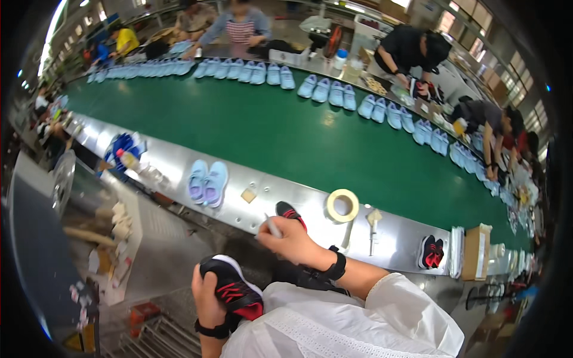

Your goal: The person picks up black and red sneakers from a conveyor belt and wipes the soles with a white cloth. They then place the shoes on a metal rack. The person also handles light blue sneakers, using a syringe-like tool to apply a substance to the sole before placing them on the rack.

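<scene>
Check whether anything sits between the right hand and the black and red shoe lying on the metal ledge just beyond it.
Nothing visible does. The right hand, holding a small white pen-like tool, is right beside the black and red shoe on the metal ledge. The tape roll lies off to the side. The left hand grips another black shoe.

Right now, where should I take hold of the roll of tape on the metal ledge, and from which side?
Grip the tape roll across its outer rim, coming straight down from above. It lies flat with its open core facing up, so fingers can also hook inside the ring. The right hand is nearest but already holds a white pen-like tool.
</scene>
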### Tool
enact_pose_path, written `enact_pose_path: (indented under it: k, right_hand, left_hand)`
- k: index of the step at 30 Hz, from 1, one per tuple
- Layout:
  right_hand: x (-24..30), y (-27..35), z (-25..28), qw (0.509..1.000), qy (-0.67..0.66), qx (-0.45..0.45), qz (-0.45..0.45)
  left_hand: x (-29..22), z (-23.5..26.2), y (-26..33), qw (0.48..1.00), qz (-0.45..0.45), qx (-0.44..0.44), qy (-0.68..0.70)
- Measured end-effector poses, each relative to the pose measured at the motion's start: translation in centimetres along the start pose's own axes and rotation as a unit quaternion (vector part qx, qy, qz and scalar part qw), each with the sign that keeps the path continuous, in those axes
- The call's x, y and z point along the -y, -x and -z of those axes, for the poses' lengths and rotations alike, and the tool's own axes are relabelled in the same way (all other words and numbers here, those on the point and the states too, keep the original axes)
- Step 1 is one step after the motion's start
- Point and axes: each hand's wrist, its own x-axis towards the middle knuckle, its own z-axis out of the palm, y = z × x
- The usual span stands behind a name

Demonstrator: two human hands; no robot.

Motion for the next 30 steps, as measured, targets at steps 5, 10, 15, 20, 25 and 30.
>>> enact_pose_path:
  k: [5, 10, 15, 20, 25, 30]
  right_hand:
    - [-15.9, -0.2, 13.6, 0.95, 0.135, -0.272, -0.08]
    - [-26.9, 4.0, 26.8, 0.768, 0.414, -0.435, -0.222]
    - [-27.9, 0.4, 29.7, 0.727, 0.492, -0.389, -0.281]
    - [-27.6, -1.8, 29.8, 0.744, 0.531, -0.298, -0.277]
    - [-31.7, -1.0, 31.0, 0.75, 0.562, -0.292, -0.189]
    - [-33.3, -3.6, 34.6, 0.753, 0.579, -0.208, -0.235]
  left_hand:
    - [0.6, -0.6, -1.5, 0.998, 0.022, -0.042, -0.043]
    - [2.0, 0.5, -2.9, 0.984, 0.101, -0.142, 0.024]
    - [2.4, 0.2, -4.1, 0.982, 0.118, -0.107, 0.106]
    - [3.4, 2.8, -2.9, 0.967, 0.124, -0.158, 0.156]
    - [0.4, 4.7, -1.9, 0.966, 0.036, -0.165, 0.197]
    - [-2.6, 10.2, 1.1, 0.94, -0.061, -0.198, 0.27]
